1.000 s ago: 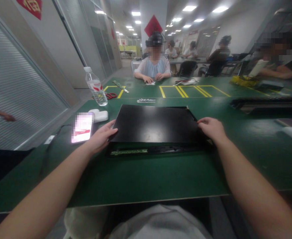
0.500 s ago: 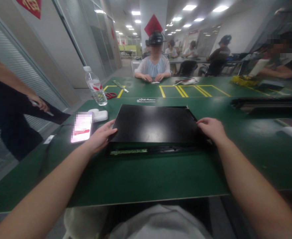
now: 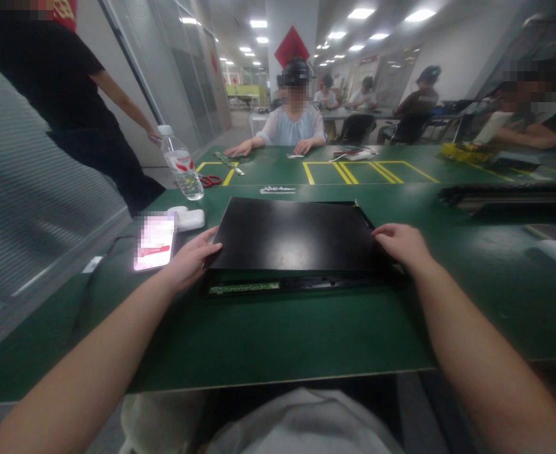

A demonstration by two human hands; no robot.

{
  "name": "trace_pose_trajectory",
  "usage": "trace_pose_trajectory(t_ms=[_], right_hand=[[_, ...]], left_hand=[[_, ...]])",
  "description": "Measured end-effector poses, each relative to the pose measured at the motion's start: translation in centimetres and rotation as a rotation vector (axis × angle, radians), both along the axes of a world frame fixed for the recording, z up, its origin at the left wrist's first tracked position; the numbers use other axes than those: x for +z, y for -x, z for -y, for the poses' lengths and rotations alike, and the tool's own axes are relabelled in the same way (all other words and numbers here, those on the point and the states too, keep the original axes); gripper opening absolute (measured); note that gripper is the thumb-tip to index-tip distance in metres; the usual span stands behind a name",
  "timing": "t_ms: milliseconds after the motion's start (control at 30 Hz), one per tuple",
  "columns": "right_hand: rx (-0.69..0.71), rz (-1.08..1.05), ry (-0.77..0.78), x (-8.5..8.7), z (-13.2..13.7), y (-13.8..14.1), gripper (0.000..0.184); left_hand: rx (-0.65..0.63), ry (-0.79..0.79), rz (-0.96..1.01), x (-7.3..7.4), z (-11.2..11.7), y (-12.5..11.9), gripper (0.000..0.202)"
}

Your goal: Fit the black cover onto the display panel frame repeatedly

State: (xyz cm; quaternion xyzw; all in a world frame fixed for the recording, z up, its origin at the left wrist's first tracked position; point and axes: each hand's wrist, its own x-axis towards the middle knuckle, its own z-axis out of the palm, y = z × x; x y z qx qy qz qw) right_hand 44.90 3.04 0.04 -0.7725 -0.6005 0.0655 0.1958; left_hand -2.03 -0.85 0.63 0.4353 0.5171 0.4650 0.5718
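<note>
A glossy black flat panel (image 3: 287,236), like a display screen, lies over a shallow black frame (image 3: 315,282). Along the frame's near edge, a green circuit strip (image 3: 244,288) shows beyond the panel. My left hand (image 3: 194,257) grips the panel's left edge, thumb on top and fingers at the side and below. At the right edge, my right hand (image 3: 401,244) pinches the panel between thumb and fingers. The far right corner of the frame peeks out past the panel; what lies beneath the panel is hidden.
On the left of the green table (image 3: 282,340) are a lit phone (image 3: 155,243), a white case (image 3: 190,219), a water bottle (image 3: 181,164) and red scissors (image 3: 210,181). White strips (image 3: 278,190) lie beyond the panel. A long black part (image 3: 509,197) is at right. A co-worker (image 3: 294,123) sits opposite.
My hands and the panel stay almost still. The person standing at left has moved toward the far side. The co-worker opposite has stretched one hand out to the left of the view.
</note>
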Motion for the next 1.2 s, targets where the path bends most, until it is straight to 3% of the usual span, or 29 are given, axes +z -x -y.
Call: trace_pose_trajectory(t_ms=[1200], right_hand=[[-0.015, -0.003, -0.022, -0.08, -0.04, -0.10, 0.027]], left_hand=[[0.006, -0.021, -0.011, -0.10, -0.04, -0.05, 0.074]])
